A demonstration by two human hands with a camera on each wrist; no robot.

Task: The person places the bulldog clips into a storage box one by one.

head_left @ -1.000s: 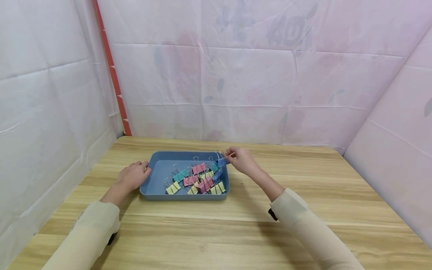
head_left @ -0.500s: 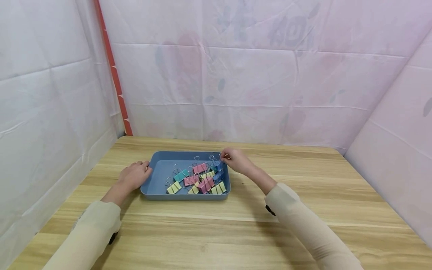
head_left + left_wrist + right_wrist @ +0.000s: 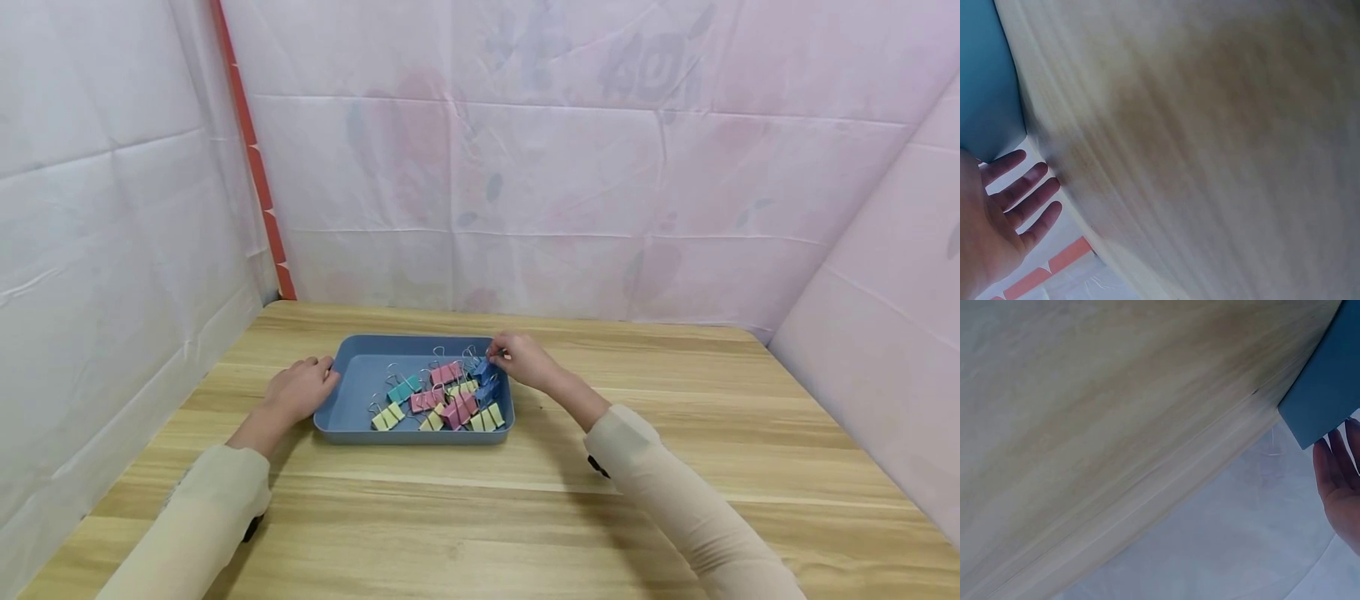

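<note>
Several binder clips in pink, yellow, teal and blue lie in a blue-grey tray [image 3: 420, 437], mostly towards its right half. My right hand [image 3: 522, 358] reaches over the tray's back right corner and pinches a blue binder clip [image 3: 483, 367] low among the others. Just in front of it lies another blue binder clip [image 3: 487, 390]. In the right wrist view, the tray's wall hides the fingertips of my right hand [image 3: 1341, 481]. My left hand [image 3: 300, 390] rests on the tray's left rim. Its fingers look straight and spread in the left wrist view, beside the tray's outer wall [image 3: 988, 81].
The tray stands on a wood-grain table [image 3: 465, 517] near its back edge. White printed cloth [image 3: 555, 183] hangs behind and on both sides. A red strip [image 3: 251, 150] runs down the back left corner. The tray's left half shows bare floor.
My right hand has moved left and slightly down, bringing the blue binder clip from above the rim down into the tray's back right corner. My left hand has stayed on the rim.
</note>
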